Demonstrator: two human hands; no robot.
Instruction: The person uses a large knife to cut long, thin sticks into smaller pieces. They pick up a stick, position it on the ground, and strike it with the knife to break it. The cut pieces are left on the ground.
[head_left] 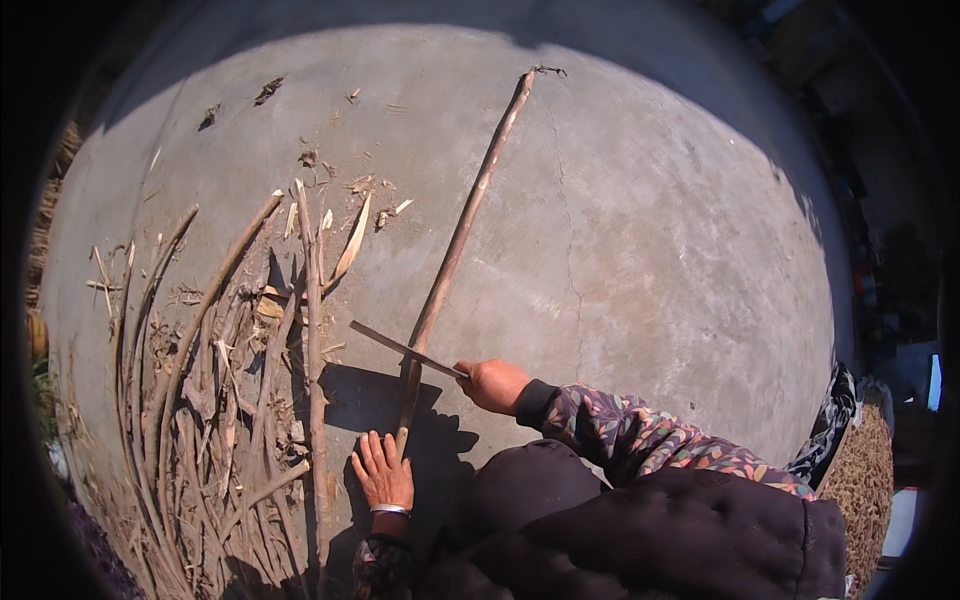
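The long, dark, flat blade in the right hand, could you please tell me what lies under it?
Under the long, dark, flat blade runs a slender brown wooden pole, over pale grey concrete. The strip directly beneath is covered.

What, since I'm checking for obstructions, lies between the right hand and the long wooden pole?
Only the narrow blade that the right hand grips, crossing over the long wooden pole toward its near end. Nothing else visible intervenes; the branch pile lies left of the pole.

The pole (468, 210) looks matt wood, the blade (385, 339) metal.
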